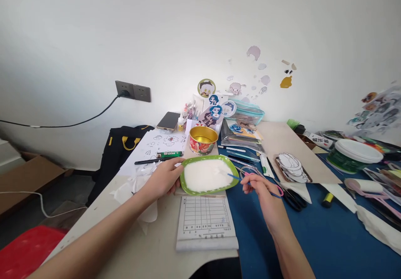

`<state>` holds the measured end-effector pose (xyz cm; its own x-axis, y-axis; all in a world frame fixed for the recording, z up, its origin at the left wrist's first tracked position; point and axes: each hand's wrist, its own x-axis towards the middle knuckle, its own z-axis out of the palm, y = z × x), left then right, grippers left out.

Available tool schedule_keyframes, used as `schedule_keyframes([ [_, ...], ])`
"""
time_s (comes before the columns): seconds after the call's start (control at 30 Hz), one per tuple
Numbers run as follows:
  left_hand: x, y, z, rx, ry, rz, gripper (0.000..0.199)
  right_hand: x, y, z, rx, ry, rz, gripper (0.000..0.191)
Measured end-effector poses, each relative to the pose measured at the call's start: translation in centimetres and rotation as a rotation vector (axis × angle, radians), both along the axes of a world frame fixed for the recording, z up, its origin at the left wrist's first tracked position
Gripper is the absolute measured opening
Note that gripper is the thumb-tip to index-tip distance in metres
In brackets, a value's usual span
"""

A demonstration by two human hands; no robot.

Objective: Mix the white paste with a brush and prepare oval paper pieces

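Observation:
My left hand (166, 176) grips the left end of a shallow green tray (216, 157), thumb on its rim and fingers beneath. White material (203, 175) fills the tray; whether it is powder or liquid I cannot tell. Between the fingers of my right hand (258, 186) is a thin blue stick-like tool (234, 176), its pale end reaching into the white material at the tray's right side. A gold-lined tin (203, 139) stands just behind the tray. In front of it lies a printed form pad (206, 220).
Crumpled white tissue (138, 187) lies by my left forearm. Black-bladed scissors (294, 198), pens (232, 148) and paper cutouts (291, 167) are on the right, with a green-and-white tub (354, 155) farther out. A phone (168, 120) lies near the wall.

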<state>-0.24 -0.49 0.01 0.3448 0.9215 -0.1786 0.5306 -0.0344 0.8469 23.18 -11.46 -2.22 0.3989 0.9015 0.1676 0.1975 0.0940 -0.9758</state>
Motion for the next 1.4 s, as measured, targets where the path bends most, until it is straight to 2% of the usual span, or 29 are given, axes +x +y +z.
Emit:
schedule_keyframes([
  [0.07,0.0,0.0,0.0,0.002,-0.003,0.001,0.042,0.0,0.1,0.0,0.002,-0.014,-0.037,0.021],
  [0.17,0.0,0.1,-0.2,0.003,-0.009,-0.001,0.042,-0.1,0.4,-0.1,0.000,0.033,0.024,0.023],
  [0.27,-0.1,0.1,-0.3,0.003,-0.014,-0.007,0.042,-0.1,0.4,-0.1,0.029,0.026,-0.042,0.024],
  [0.37,-0.1,0.1,-0.3,0.001,-0.013,-0.009,0.042,-0.2,0.3,0.1,0.042,-0.011,-0.007,0.026],
  [0.47,-0.1,0.1,-0.2,0.002,-0.013,-0.012,0.041,-0.3,0.4,0.3,0.043,-0.040,-0.064,0.027],
  [0.57,-0.2,0.1,-0.3,0.002,-0.012,-0.011,0.042,-0.4,0.5,0.4,0.025,-0.054,-0.020,0.027],
  [0.7,-0.2,0.2,-0.3,0.000,-0.012,-0.011,0.044,-0.4,0.6,0.1,0.053,-0.068,-0.075,0.027],
  [0.8,-0.1,0.2,-0.3,-0.004,-0.012,-0.016,0.043,-0.3,0.6,-0.2,0.052,-0.061,-0.037,0.028],
  [0.9,-0.1,0.2,-0.2,-0.004,-0.015,-0.018,0.043,-0.3,0.5,-0.5,0.052,-0.076,-0.114,0.027],
  [1.0,-0.1,0.2,-0.3,-0.005,-0.018,-0.019,0.043,-0.3,0.5,-0.6,0.047,-0.062,-0.061,0.027],
  [1.13,-0.1,0.2,-0.3,-0.004,-0.020,-0.017,0.044,-0.4,0.5,-0.6,0.075,-0.050,-0.120,0.026],
  [1.23,-0.1,0.1,-0.2,-0.007,-0.017,-0.016,0.044,-0.6,0.4,-0.5,0.061,-0.009,-0.059,0.027],
  [1.33,-0.1,0.1,-0.2,-0.008,-0.013,-0.016,0.044,-0.7,0.5,-0.5,0.085,-0.019,-0.114,0.027],
  [1.4,-0.1,0.2,-0.2,-0.007,-0.011,-0.014,0.044,-0.6,0.6,-0.6,0.083,-0.037,-0.101,0.027],
])
